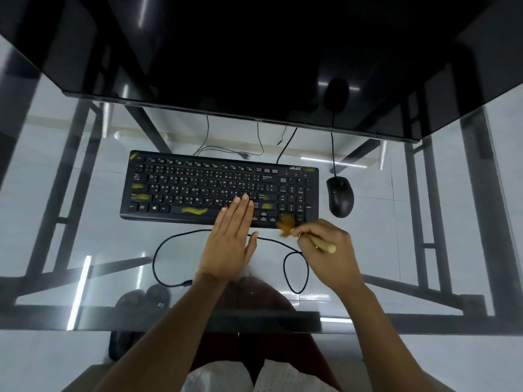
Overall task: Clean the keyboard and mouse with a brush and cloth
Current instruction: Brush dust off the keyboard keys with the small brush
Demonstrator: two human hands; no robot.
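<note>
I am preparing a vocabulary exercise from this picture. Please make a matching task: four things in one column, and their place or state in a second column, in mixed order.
Things:
1. black keyboard with yellow smears
2. black corded mouse
3. wooden-handled brush with brown bristles
4. left hand

Places or states:
A. held in the right hand, bristles at the keyboard's near right corner
B. lies flat, fingers straight, on the keys
C. on the glass desk, to the right of the keyboard
D. in the middle of the desk, under the dark monitor

Pairs: 1-D, 2-C, 3-A, 4-B
</note>
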